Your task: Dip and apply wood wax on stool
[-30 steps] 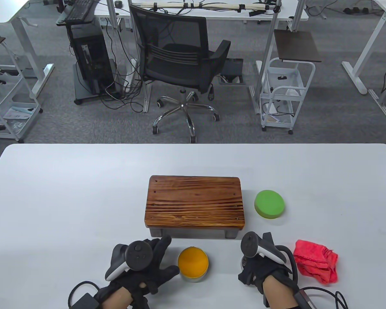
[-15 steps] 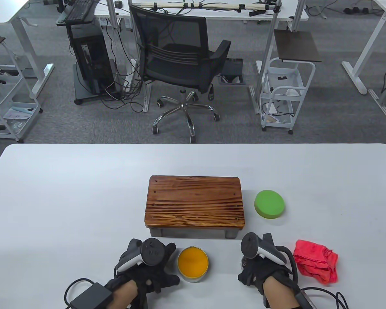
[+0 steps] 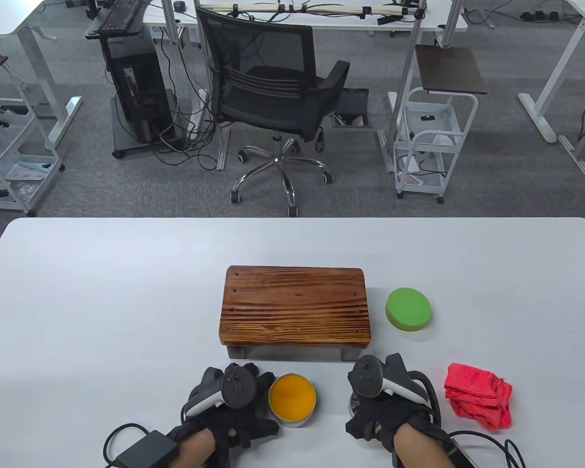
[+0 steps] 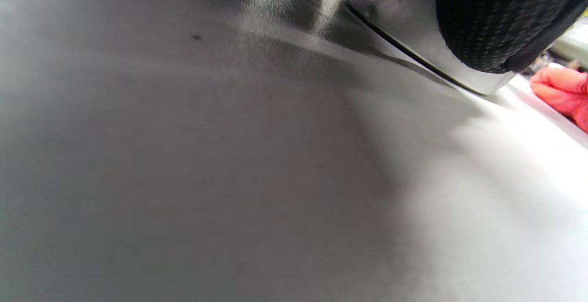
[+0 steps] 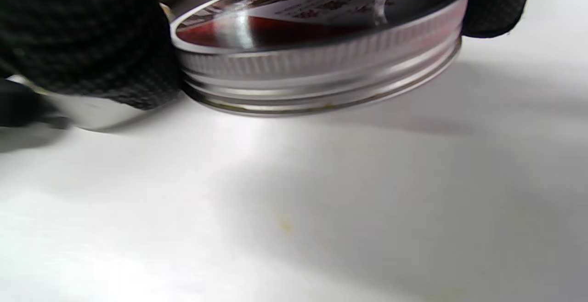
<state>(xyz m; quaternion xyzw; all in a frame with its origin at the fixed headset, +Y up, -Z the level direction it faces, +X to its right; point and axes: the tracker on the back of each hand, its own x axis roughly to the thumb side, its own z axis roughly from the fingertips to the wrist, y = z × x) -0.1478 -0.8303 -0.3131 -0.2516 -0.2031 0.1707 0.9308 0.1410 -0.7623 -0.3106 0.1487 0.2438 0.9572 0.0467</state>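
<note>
Our left hand (image 3: pixel 234 404) curls round the side of the open wax tin (image 3: pixel 292 399), which sits near the table's (image 3: pixel 102 292) front edge, just in front of the stool (image 3: pixel 295 307). Our right hand (image 3: pixel 380 414) grips the tin's lid (image 5: pixel 321 49), fingers round its rim, tilted just above the tabletop to the right of the tin. The green sponge (image 3: pixel 408 309) lies off the stool's right end, beyond the right hand toward the far edge, so we judge the right hand nearer once the lid is down. The stool's long axis runs left to right.
</note>
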